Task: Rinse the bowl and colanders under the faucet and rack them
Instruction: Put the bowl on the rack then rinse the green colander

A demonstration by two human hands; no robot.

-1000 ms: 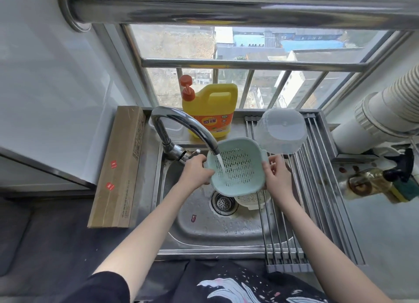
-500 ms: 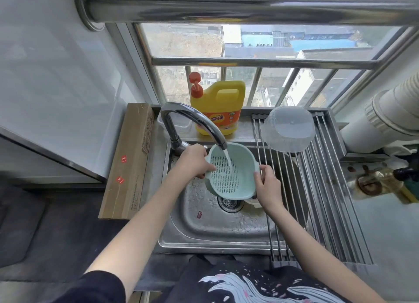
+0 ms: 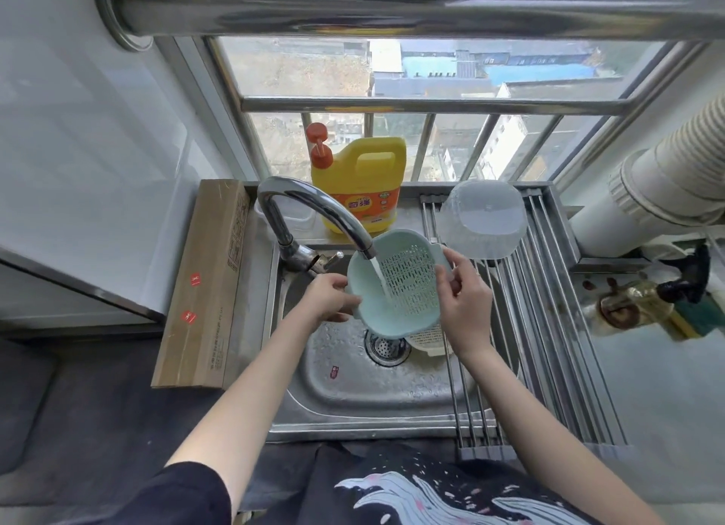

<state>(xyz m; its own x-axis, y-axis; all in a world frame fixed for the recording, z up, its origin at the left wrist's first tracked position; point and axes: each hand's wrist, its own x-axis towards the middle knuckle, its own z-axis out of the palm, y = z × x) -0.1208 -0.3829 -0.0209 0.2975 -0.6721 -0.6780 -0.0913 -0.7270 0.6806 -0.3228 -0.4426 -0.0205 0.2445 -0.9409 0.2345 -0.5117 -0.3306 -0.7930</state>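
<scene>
While water runs from the faucet (image 3: 314, 214) into it, we hold the green colander (image 3: 396, 285) between both hands over the sink (image 3: 353, 383). Our left hand (image 3: 327, 299) curls its fingers round the colander's left rim, thumb on top. Our right hand (image 3: 465, 297) pinches the right rim, thumb at the inner edge and fingers behind the outer wall. Each grip is thus closed on the colander, which sits tilted, its perforated floor facing us, directly between the two hands and just below the spout. The stream strikes the inside near the left edge of the holes.

A white colander (image 3: 427, 338) lies in the sink basin below the green one, beside the drain (image 3: 384, 348), partly hidden by our right wrist. A clear bowl (image 3: 484, 220) rests upside down on the roll-up rack (image 3: 549, 328) at the sink's right side, well apart from both hands. A yellow detergent jug (image 3: 365, 183) stands behind the faucet on the ledge. A long cardboard box (image 3: 204, 285) lies on the worktop left of the sink.
</scene>
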